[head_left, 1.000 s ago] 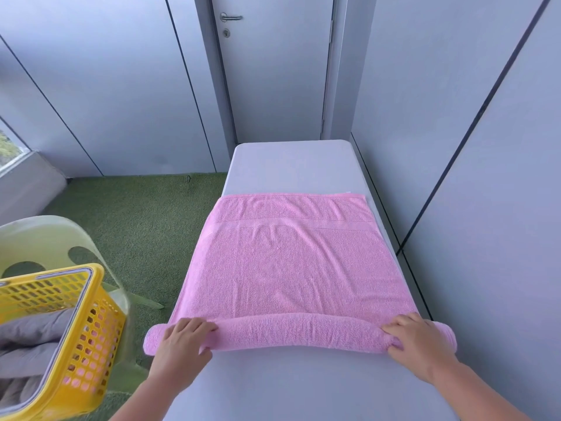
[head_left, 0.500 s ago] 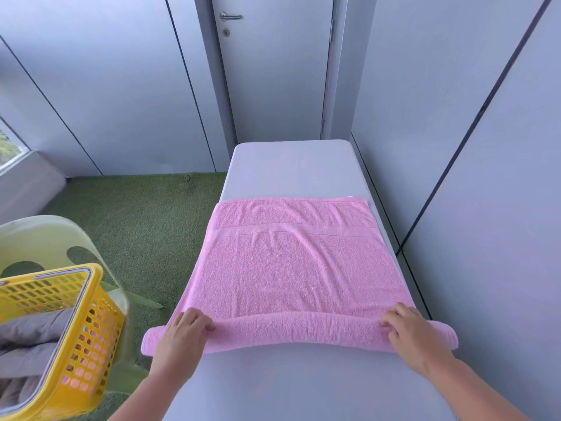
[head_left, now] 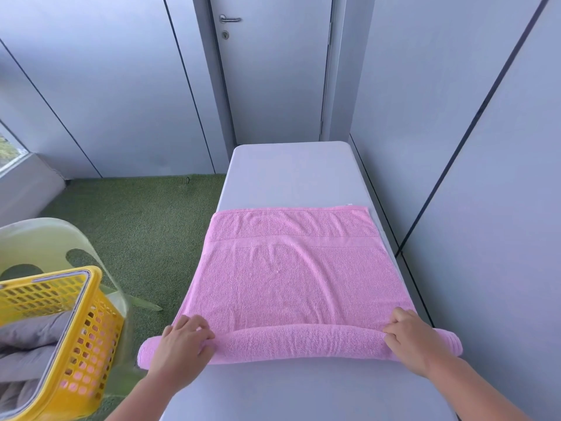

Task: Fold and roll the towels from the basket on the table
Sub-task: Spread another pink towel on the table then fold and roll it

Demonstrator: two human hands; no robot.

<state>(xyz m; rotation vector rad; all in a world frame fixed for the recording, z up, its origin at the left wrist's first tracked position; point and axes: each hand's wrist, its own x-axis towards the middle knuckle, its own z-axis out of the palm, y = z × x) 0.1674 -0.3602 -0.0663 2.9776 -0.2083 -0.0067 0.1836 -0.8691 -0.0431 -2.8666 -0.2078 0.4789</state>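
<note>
A pink towel [head_left: 291,275] lies flat across the narrow grey table [head_left: 291,174], its near end rolled into a thick tube [head_left: 300,344] that overhangs both table sides. My left hand [head_left: 182,344] presses on the roll's left part, fingers curled over its top. My right hand [head_left: 416,338] grips the roll's right part the same way. The yellow basket [head_left: 88,329] stands at the lower left with grey towels [head_left: 33,335] inside.
A pale green plastic chair [head_left: 45,238] holds the basket, on green artificial grass [head_left: 136,226]. Grey wall panels run close along the table's right side. A closed grey door [head_left: 273,71] is beyond the table's far end.
The roll has grown thicker and the towel's far edge has slid toward me. Both hands shifted slightly forward over the roll.
</note>
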